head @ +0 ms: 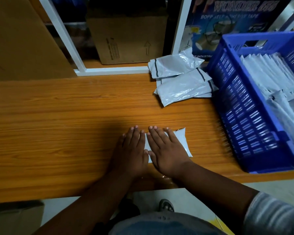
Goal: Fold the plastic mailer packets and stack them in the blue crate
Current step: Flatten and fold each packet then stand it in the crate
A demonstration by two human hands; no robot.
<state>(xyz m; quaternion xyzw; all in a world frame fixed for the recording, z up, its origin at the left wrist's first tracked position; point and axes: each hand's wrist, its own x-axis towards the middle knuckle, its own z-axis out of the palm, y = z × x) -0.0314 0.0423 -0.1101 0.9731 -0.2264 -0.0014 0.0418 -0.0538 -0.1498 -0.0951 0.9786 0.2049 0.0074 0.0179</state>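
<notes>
**Both palms flat on the mailer**

Down at the near edge of the desk point(58, 133), both hands are pressing one grey mailer point(182, 143) flat against the wood. The left hand point(131, 153) lies on its left part, fingers point(134, 134) straight and together, gripping nothing. The right hand point(166, 153) sits just beside it, thumbs almost touching, fingers spread straight across the packet, nothing pinched. The mailer's right end pokes out past the right hand. Farther back, a loose pile point(182, 78) of mailers waits on the desk, touching the crate point(244, 116) on the right. That blue crate holds rows of packets point(268, 73) standing packed together. Behind it all, a cardboard box point(127, 36) and a tape carton point(227, 17).
</notes>
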